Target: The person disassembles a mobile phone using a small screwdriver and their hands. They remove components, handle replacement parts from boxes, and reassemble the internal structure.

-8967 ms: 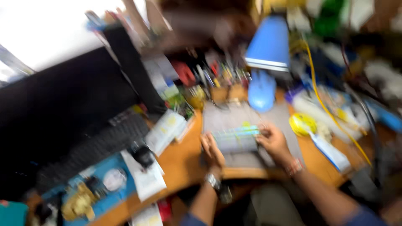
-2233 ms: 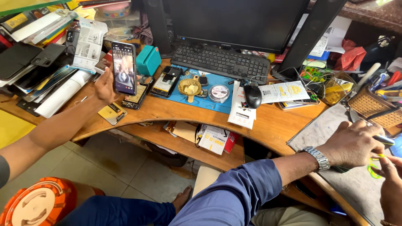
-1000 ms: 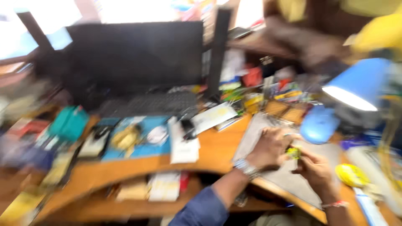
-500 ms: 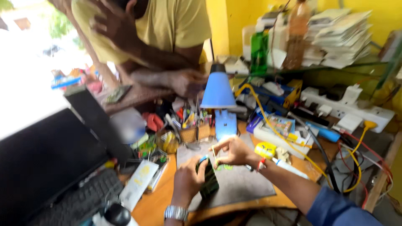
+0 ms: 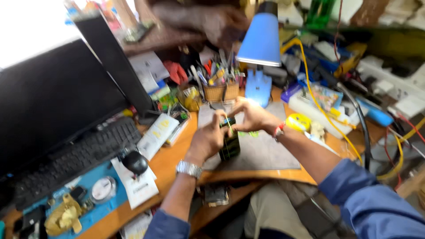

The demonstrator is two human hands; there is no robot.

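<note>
My left hand (image 5: 206, 140), with a metal watch on its wrist, grips a dark phone (image 5: 230, 142) held upright above the grey work mat (image 5: 261, 152). My right hand (image 5: 251, 116) is at the phone's top edge, pinching a thin yellowish strip or tool (image 5: 228, 124) against it. Both hands meet over the mat in front of the blue desk lamp (image 5: 260, 48). The phone's front is dark with greenish reflections; its lower end is partly hidden by my left palm.
A black monitor (image 5: 48, 97), keyboard (image 5: 75, 155) and mouse (image 5: 134, 162) stand to the left. A wicker basket of tools (image 5: 220, 90) sits behind the mat. A yellow tape roll (image 5: 298, 122), boxes and cables crowd the right. Another person's hand (image 5: 208, 22) hovers at the top.
The view has tilted down and nearer to the desk. My hands still work on the phone, which now stands more upright over the mat. The other person's torso has left the view.
</note>
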